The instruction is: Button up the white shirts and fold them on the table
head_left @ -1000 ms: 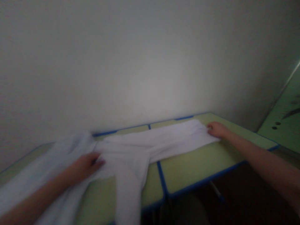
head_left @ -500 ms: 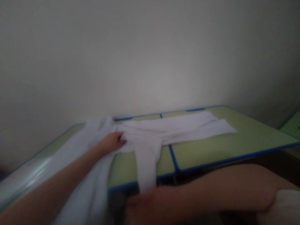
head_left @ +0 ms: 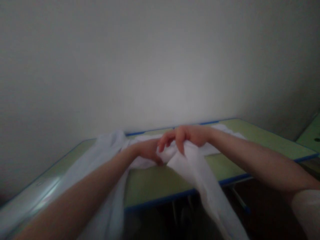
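Note:
A long white garment [head_left: 110, 150] lies spread and creased along the tabletop, and its exact kind is hard to make out. My left hand [head_left: 151, 150] is low over its middle, fingers curled into the fabric and partly hidden by my right hand. Just to the right, my right hand [head_left: 187, 136] is bent over a bunched part of the garment, its fingers closed around the cloth. From under that hand a white strip [head_left: 207, 180] of the garment runs down over the table's front edge. More of the garment hangs over the front edge at the left, behind my left forearm.
The green table [head_left: 155, 185] has blue edging and stands against a plain grey wall [head_left: 160, 66]. A shiny patch [head_left: 47, 193] glares at the left. Another green surface [head_left: 311, 133] shows at far right. Dark floor and metal table legs [head_left: 238, 196] are below.
My right hand has risen from below the front edge onto the garment on the table, beside my left hand. My left hand has shifted right. The hanging strip now slants to the right.

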`<state>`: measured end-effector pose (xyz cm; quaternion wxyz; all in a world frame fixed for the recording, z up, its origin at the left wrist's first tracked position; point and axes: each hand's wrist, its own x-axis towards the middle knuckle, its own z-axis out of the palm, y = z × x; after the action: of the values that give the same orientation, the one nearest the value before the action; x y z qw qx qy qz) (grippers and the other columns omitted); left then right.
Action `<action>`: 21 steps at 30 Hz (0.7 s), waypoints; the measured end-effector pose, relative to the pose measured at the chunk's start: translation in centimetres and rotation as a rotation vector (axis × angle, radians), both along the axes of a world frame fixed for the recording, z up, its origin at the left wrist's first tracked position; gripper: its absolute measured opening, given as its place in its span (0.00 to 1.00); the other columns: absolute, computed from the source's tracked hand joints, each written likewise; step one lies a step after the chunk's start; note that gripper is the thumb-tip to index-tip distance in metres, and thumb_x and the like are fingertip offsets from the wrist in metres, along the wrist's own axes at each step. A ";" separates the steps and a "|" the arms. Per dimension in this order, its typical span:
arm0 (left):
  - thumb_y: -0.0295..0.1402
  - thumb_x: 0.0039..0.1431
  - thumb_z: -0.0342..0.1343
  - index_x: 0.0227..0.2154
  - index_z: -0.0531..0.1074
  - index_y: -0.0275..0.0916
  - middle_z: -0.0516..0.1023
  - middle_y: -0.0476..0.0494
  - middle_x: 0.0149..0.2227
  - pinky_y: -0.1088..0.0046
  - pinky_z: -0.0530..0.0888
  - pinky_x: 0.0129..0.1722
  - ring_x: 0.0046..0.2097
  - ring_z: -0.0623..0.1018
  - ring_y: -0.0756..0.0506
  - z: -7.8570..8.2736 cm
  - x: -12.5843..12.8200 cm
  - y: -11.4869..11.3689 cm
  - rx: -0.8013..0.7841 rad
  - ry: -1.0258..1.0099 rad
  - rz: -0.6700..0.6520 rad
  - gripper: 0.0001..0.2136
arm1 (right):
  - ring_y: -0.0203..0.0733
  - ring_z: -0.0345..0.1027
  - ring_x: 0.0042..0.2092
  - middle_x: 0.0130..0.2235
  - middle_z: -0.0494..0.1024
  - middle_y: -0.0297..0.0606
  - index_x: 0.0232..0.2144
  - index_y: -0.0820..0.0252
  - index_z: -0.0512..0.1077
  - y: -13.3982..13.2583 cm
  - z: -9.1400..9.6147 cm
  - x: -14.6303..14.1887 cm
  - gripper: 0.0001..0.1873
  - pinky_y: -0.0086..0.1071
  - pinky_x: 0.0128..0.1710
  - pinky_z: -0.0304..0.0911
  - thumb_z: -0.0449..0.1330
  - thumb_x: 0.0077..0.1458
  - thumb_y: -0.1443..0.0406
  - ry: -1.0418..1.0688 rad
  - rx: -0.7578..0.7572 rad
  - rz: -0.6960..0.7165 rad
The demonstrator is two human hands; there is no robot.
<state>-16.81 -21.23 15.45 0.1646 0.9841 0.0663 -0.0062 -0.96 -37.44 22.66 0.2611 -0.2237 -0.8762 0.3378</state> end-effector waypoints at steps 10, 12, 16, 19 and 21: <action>0.42 0.43 0.60 0.43 0.72 0.38 0.78 0.42 0.41 0.67 0.71 0.40 0.40 0.76 0.41 -1.2 5.8 1.4 -0.721 -0.081 0.177 0.23 | 0.38 0.69 0.41 0.39 0.76 0.38 0.37 0.61 0.71 1.5 -6.5 11.7 0.14 0.36 0.47 0.62 0.64 0.46 0.63 0.408 -0.445 -0.788; 0.43 0.43 0.60 0.45 0.71 0.37 0.77 0.38 0.42 0.66 0.73 0.37 0.38 0.77 0.41 -1.9 6.2 2.6 -0.879 -0.139 0.298 0.25 | 0.39 0.70 0.40 0.37 0.76 0.38 0.39 0.62 0.70 0.3 -9.1 12.9 0.16 0.38 0.47 0.63 0.58 0.51 0.57 0.457 -0.580 -0.909; 0.42 0.41 0.61 0.43 0.71 0.36 0.77 0.36 0.41 0.67 0.73 0.34 0.37 0.77 0.40 -2.8 7.1 4.0 -0.948 -0.218 0.431 0.25 | 0.43 0.71 0.42 0.39 0.76 0.42 0.41 0.62 0.68 -2.6 -12.4 13.5 0.23 0.40 0.47 0.63 0.52 0.53 0.49 0.434 -0.747 -0.906; 0.42 0.40 0.62 0.41 0.72 0.37 0.78 0.37 0.41 0.68 0.73 0.33 0.37 0.78 0.41 -2.9 7.5 4.2 -0.927 -0.238 0.439 0.24 | 0.45 0.69 0.44 0.43 0.75 0.41 0.44 0.62 0.67 -4.4 -12.8 13.8 0.28 0.39 0.47 0.62 0.65 0.40 0.58 0.200 -0.651 -0.868; 0.43 0.40 0.61 0.40 0.72 0.37 0.78 0.37 0.40 0.68 0.73 0.32 0.36 0.78 0.41 -2.6 7.5 4.1 -0.902 -0.231 0.413 0.23 | 0.46 0.68 0.45 0.43 0.75 0.38 0.44 0.62 0.68 -5.2 -12.2 14.6 0.32 0.36 0.45 0.62 0.68 0.31 0.65 -0.018 -0.565 -0.890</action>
<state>-9.36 -17.09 12.90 0.5770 0.7758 0.2316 0.1073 13.64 -42.62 10.43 0.3014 -0.6386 -0.5735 0.4153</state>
